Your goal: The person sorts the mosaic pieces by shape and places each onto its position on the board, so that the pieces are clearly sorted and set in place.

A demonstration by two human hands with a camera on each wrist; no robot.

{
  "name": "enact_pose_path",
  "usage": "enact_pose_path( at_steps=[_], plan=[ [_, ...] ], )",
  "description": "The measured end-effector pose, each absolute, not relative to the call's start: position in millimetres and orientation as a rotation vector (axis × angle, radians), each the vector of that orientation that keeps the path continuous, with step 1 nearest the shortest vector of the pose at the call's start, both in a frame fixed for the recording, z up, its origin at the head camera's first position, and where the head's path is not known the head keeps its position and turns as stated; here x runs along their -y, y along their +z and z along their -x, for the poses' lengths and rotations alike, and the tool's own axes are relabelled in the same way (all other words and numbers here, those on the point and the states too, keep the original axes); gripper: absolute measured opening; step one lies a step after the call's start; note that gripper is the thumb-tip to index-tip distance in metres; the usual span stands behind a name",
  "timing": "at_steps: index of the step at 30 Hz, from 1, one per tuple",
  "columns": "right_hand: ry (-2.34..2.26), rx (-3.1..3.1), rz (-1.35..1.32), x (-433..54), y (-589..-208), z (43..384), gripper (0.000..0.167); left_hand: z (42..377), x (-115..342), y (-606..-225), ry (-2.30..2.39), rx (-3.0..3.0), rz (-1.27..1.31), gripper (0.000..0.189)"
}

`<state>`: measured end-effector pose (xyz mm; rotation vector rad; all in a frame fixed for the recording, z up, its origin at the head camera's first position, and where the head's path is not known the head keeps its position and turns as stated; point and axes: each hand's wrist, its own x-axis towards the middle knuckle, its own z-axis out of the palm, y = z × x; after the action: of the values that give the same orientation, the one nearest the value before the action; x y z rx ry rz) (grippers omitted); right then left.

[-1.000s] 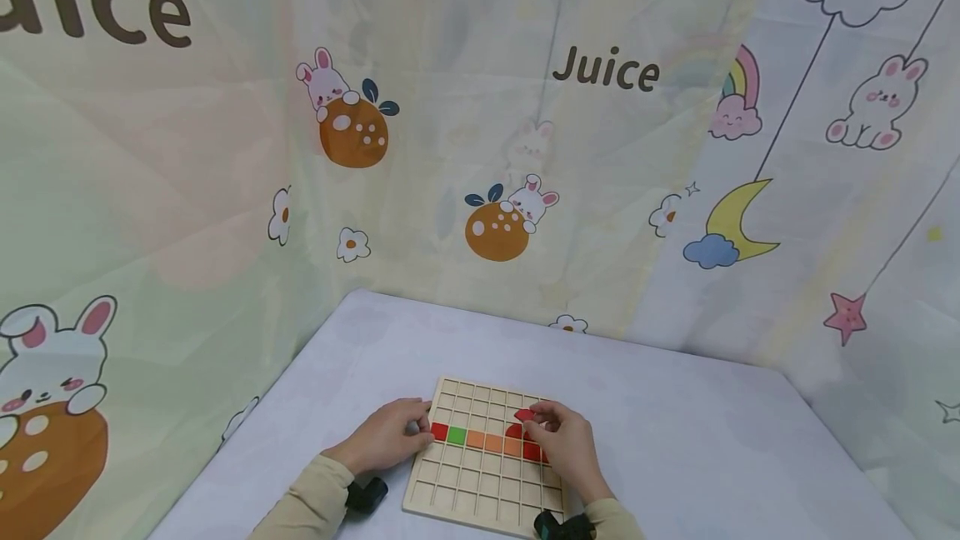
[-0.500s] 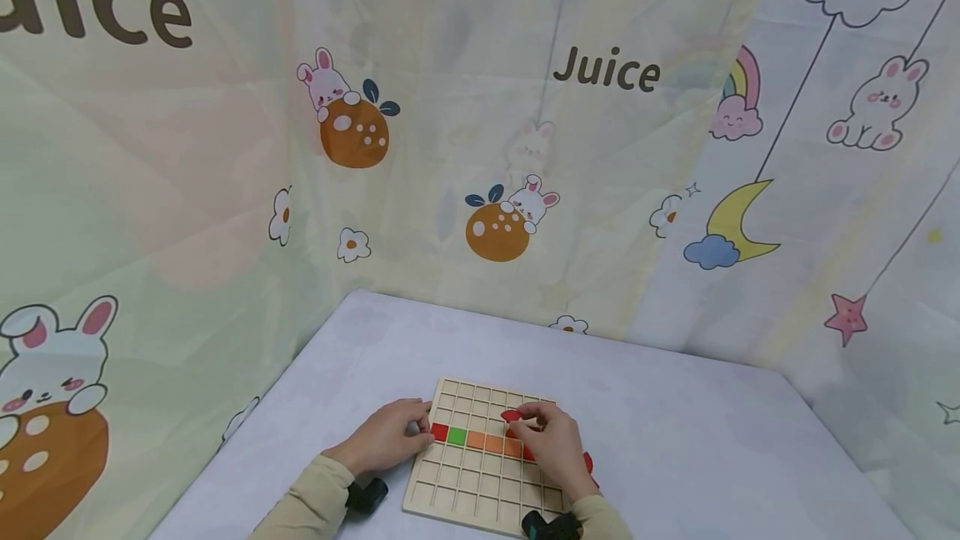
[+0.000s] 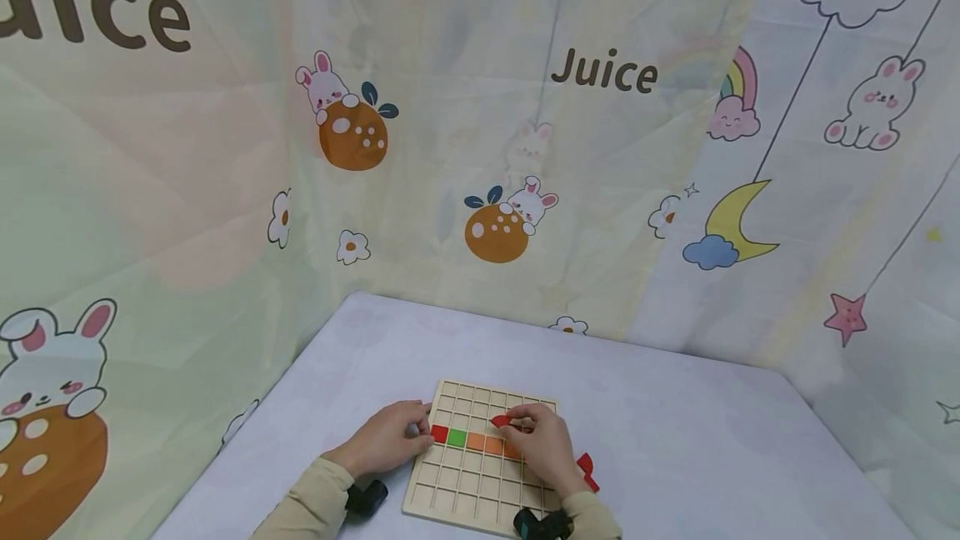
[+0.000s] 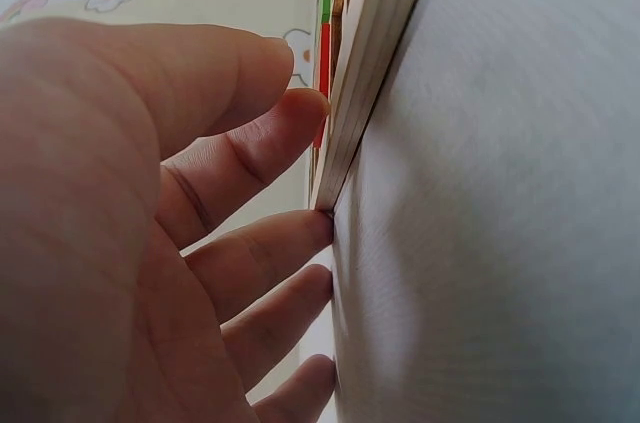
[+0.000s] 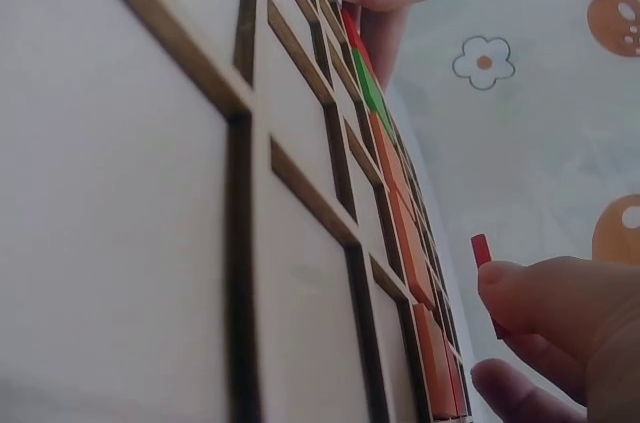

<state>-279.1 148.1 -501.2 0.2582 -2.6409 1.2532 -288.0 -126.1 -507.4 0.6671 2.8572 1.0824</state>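
Note:
A wooden grid board (image 3: 468, 477) lies on the table, one row holding a red tile (image 3: 439, 434), a green tile (image 3: 457, 438) and several orange tiles (image 3: 476, 442). My left hand (image 3: 386, 438) is at the board's left edge; in the left wrist view its fingers (image 4: 265, 253) reach out to the edge and tabletop, holding nothing. Above the board, my right hand (image 3: 549, 442) pinches a small red piece (image 3: 501, 421), seen edge-on in the right wrist view as a thin red piece (image 5: 481, 249). This hand covers the right end of the tile row.
Several loose red pieces (image 3: 586, 465) lie just off the board's right side, beside the right wrist. The white table (image 3: 697, 440) extends behind and to the right. Printed fabric walls (image 3: 420, 190) enclose its back and sides.
My right hand has moved left over the board, carrying the red piece. Red pieces to the right of the board have come into view behind it. The left hand stays put.

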Motion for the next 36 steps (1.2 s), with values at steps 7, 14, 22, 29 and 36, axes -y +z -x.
enact_pose_path(
  at_steps=[7,14,22,29,36],
  plan=[
    [1.149,2.689,-0.273,-144.3,-504.6,279.8,0.02,286.3,125.5,-505.4,1.078,-2.855,-0.667,0.021],
    [1.081,2.684,-0.297,-144.4,-505.8,280.4,0.017,285.0,124.9,-503.5,1.081,-2.849,-0.665,0.021],
    [1.101,2.695,-0.338,-145.9,-506.1,281.9,0.016,285.2,124.9,-504.1,1.084,-2.836,-0.654,0.02],
    [1.074,2.696,-0.359,-147.8,-505.0,282.8,0.016,285.8,124.5,-504.5,1.068,-2.846,-0.654,0.02],
    [1.09,2.707,-0.412,-150.7,-504.5,281.9,0.016,285.3,125.0,-504.1,1.071,-2.848,-0.666,0.021]
  ],
)
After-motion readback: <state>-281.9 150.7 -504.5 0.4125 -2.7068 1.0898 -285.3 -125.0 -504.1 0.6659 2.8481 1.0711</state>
